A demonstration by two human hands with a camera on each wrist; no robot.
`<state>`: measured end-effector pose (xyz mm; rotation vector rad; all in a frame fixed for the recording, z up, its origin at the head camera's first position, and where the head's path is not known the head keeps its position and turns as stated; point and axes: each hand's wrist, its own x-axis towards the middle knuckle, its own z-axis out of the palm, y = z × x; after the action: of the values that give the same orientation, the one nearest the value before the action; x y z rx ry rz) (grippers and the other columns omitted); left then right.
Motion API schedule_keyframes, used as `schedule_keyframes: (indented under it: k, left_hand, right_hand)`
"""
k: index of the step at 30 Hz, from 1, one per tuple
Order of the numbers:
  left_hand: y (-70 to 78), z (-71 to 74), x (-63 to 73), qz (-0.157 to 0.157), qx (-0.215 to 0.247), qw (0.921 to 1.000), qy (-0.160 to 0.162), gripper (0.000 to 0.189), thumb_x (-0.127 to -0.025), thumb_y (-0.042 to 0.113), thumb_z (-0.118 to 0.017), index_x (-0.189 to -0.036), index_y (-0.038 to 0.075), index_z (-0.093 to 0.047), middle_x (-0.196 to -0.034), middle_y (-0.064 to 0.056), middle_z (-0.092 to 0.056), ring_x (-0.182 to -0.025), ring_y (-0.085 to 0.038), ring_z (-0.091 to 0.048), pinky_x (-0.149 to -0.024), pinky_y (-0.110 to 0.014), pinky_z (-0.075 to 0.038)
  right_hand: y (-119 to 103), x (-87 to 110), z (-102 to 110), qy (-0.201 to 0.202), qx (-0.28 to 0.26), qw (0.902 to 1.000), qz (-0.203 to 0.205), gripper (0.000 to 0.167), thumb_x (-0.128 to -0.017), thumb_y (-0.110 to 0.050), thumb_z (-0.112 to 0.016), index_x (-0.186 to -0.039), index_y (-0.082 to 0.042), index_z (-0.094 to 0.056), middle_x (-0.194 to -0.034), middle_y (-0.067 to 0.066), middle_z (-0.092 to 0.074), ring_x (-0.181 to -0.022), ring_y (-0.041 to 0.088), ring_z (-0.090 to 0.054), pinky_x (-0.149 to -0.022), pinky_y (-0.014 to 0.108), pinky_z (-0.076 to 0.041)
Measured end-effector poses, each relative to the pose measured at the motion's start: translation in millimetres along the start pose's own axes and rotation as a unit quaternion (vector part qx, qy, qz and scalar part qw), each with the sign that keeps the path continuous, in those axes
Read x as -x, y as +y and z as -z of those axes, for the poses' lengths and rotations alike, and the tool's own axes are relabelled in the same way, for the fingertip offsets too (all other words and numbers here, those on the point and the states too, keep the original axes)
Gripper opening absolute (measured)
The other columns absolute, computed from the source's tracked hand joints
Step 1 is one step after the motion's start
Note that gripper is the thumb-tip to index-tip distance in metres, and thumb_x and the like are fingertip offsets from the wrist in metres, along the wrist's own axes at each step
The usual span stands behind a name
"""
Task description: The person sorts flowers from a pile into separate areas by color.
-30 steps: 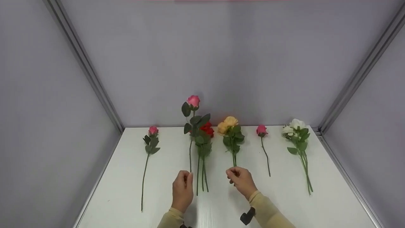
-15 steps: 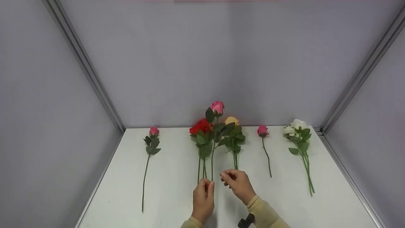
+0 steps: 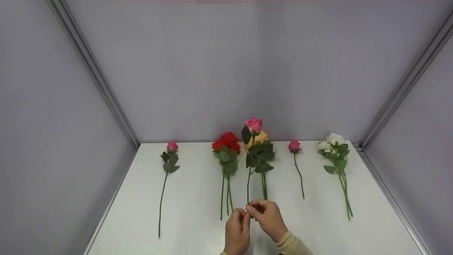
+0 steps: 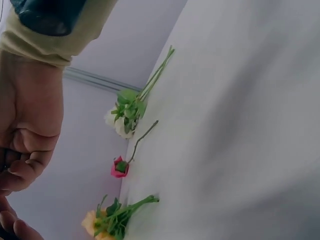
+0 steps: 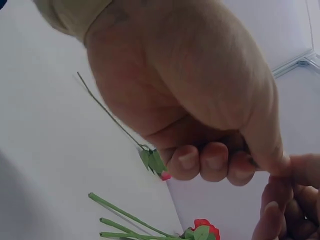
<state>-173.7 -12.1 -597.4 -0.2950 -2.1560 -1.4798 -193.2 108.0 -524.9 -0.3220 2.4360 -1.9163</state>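
A pink rose (image 3: pixel 253 124) with dark leaves stands upright in front of me in the head view, its bloom overlapping the yellow roses (image 3: pixel 261 137) behind. My left hand (image 3: pixel 237 228) pinches the low end of its stem between thumb and fingers. Just above, my right hand (image 3: pixel 270 217) has thumb and forefinger pinched on the same stem, with the two hands' fingertips meeting. The right wrist view has my right hand (image 5: pixel 195 95) large, other fingers curled, against the left fingertips (image 5: pixel 272 220). In the left wrist view the right hand (image 4: pixel 32 115) fills the left side.
Red roses (image 3: pixel 226 141) lie just left of the hands. A single pink rose (image 3: pixel 172 147) lies farther left. To the right are a short-stemmed pink rose (image 3: pixel 294 146) and white roses (image 3: pixel 334 140). Grey walls enclose the white table (image 3: pixel 134 198) behind and at the sides.
My left hand has carried the pink rose rightward, past the red roses to in front of the yellow ones. My right hand has come slightly down and now pinches the stem too.
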Motion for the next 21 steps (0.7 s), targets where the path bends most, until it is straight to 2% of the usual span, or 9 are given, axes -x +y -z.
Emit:
schedule_keyframes:
  k: [3, 7, 12, 16, 21]
  left_hand:
    - [-0.5, -0.8, 4.1, 0.014, 0.003, 0.9998, -0.011, 0.014, -0.096, 0.010, -0.059, -0.086, 0.013, -0.050, -0.072, 0.011, -0.048, -0.059, 0.003, -0.038, -0.048, -0.016, -0.036]
    - [-1.9, -0.6, 6.7, 0.066, 0.022, 0.9967, -0.041, 0.013, -0.096, 0.014, -0.061, -0.086, 0.016, -0.051, -0.073, 0.013, -0.048, -0.060, 0.003, -0.039, -0.049, -0.016, -0.037]
    - [-2.0, 1.1, 6.7, 0.113, 0.044, 0.9899, -0.073, 0.012, -0.096, 0.020, -0.061, -0.087, 0.017, -0.054, -0.073, 0.013, -0.050, -0.060, 0.000, -0.042, -0.052, -0.018, -0.039]
    - [-3.6, 5.8, 5.9, 0.120, 0.052, 0.9868, -0.096, 0.010, -0.095, 0.021, -0.063, -0.088, 0.017, -0.056, -0.072, 0.012, -0.051, -0.060, -0.001, -0.044, -0.052, -0.018, -0.040]
    - [-16.2, 19.5, 2.9, 0.101, 0.029, 0.9898, -0.096, 0.009, -0.093, 0.016, -0.064, -0.089, 0.017, -0.056, -0.072, 0.012, -0.052, -0.060, -0.001, -0.047, -0.053, -0.019, -0.043]
  right_hand:
    - [-1, 3.7, 0, -0.001, -0.010, 0.9999, -0.011, 0.017, -0.091, -0.012, -0.067, -0.093, 0.005, -0.068, -0.081, 0.009, -0.067, -0.065, 0.010, -0.058, -0.059, 0.024, -0.051]
    - [7, 5.5, 1, -0.002, -0.024, 0.9993, -0.027, 0.017, -0.091, -0.011, -0.067, -0.094, 0.005, -0.068, -0.083, 0.009, -0.067, -0.070, 0.012, -0.061, -0.063, 0.027, -0.053]
    - [33, 1.8, 1, 0.013, -0.010, 0.9997, -0.015, 0.012, -0.091, -0.012, -0.067, -0.093, 0.000, -0.068, -0.084, 0.007, -0.067, -0.070, 0.013, -0.061, -0.063, 0.027, -0.053]
    - [51, -0.6, 6, 0.038, 0.014, 0.9992, 0.003, 0.011, -0.090, -0.017, -0.069, -0.090, -0.006, -0.069, -0.082, 0.003, -0.067, -0.068, 0.011, -0.059, -0.060, 0.024, -0.051]
    - [61, -0.4, 26, 0.066, 0.063, 0.9958, 0.012, 0.011, -0.089, -0.023, -0.071, -0.088, -0.012, -0.070, -0.078, -0.002, -0.066, -0.067, 0.012, -0.059, -0.060, 0.024, -0.050]
